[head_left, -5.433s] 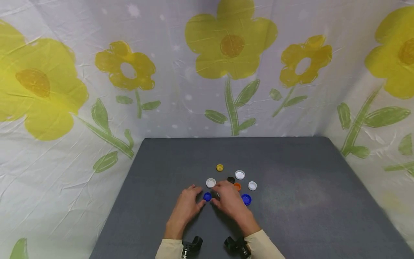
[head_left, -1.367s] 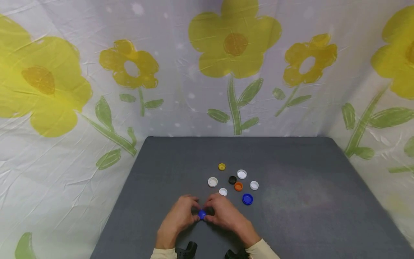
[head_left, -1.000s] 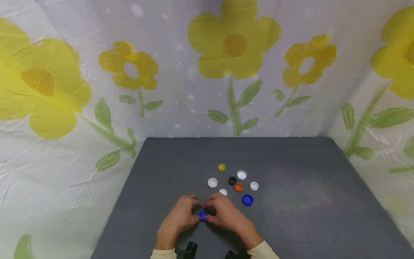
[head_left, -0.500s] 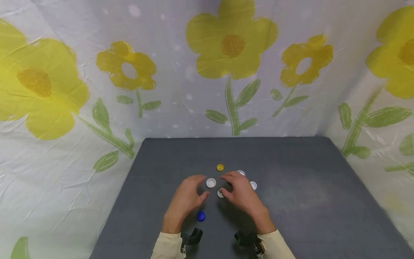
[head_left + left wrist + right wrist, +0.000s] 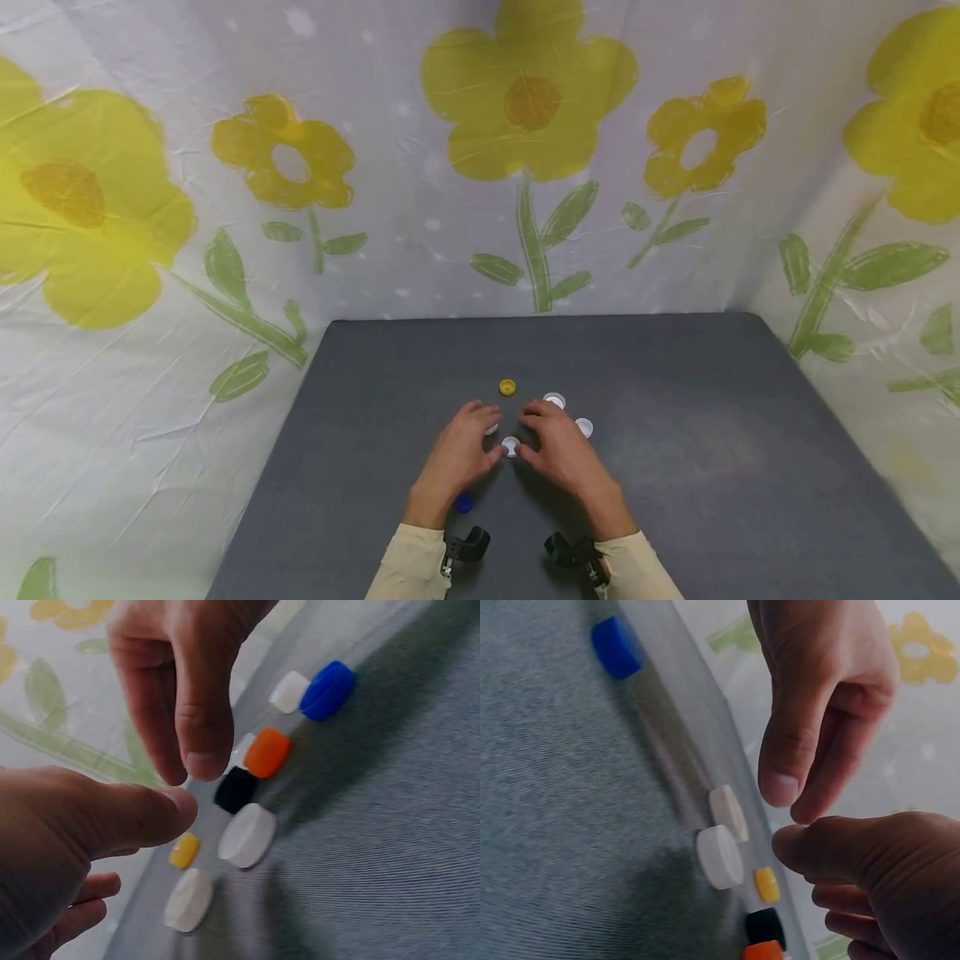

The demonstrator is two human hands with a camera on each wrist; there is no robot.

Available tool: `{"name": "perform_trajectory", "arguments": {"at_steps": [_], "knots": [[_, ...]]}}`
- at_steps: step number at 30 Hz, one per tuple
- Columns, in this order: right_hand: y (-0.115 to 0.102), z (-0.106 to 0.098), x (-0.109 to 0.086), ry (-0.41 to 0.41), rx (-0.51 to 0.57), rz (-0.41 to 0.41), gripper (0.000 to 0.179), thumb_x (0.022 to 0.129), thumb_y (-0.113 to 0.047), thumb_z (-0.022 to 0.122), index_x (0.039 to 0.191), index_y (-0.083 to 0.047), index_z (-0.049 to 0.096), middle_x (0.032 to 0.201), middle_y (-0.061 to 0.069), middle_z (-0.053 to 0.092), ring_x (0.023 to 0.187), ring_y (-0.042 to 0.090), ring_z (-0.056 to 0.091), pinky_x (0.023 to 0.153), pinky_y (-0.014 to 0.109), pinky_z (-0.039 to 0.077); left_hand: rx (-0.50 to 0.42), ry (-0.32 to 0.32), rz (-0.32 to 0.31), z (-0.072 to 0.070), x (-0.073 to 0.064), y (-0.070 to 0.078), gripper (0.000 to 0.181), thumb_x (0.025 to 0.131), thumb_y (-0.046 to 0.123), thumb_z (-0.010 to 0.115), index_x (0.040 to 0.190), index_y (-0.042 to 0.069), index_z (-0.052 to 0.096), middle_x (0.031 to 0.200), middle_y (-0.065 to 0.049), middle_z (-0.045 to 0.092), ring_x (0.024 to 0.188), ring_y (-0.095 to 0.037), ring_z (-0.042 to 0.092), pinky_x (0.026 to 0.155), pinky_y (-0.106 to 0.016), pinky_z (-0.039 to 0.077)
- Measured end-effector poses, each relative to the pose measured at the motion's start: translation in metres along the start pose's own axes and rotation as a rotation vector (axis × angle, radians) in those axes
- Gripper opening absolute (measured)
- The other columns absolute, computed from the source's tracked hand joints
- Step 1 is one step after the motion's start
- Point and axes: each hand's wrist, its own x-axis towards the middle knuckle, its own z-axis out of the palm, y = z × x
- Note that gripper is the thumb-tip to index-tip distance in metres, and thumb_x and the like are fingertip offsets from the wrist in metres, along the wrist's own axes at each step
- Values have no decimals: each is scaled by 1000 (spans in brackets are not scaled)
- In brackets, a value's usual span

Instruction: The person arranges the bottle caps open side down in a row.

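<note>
At lower centre, the left hand (image 5: 456, 452) and right hand (image 5: 563, 444) flank a white cap (image 5: 511, 447), fingers (image 5: 537, 408) spread and empty, apparently parted to leave it room

Plain cream sleeves (image 5: 411, 565) end beside curved black wrist mounts (image 5: 471, 546) — with what may be silvery fittings (image 5: 447, 567).

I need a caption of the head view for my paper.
Left hand and right hand hover near a white cap, above a gray table.
</note>
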Motion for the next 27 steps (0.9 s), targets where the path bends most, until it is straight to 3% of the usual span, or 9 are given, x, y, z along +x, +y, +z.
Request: {"name": "perform_trajectory", "arguments": {"at_steps": [9,19,27], "knots": [[2,11,-3,-33,-39,1,37,80,-22,84,110,-2,75,129,16,64,126,35,57,106,50,45,71,-31,-4,21,-1,-2,41,82,28,83,118,9,74,139,-8,62,140,-38,46,110,-49,43],[2,21,-7,-56,-85,39,26,81,-22,84,102,-6,78,134,15,62,131,34,54,110,48,43,77,-60,-50,28,-3,-2,32,84,28,83,111,12,77,142,-8,60,143,-38,41,113,-50,40],[4,25,-7,-12,-70,26,18,81,-18,84,94,-7,78,131,16,63,129,35,55,110,49,42,49,-50,-80,33,-4,-4,26,84,24,83,107,13,79,142,-6,60,144,-35,41,113,-48,40]]}}
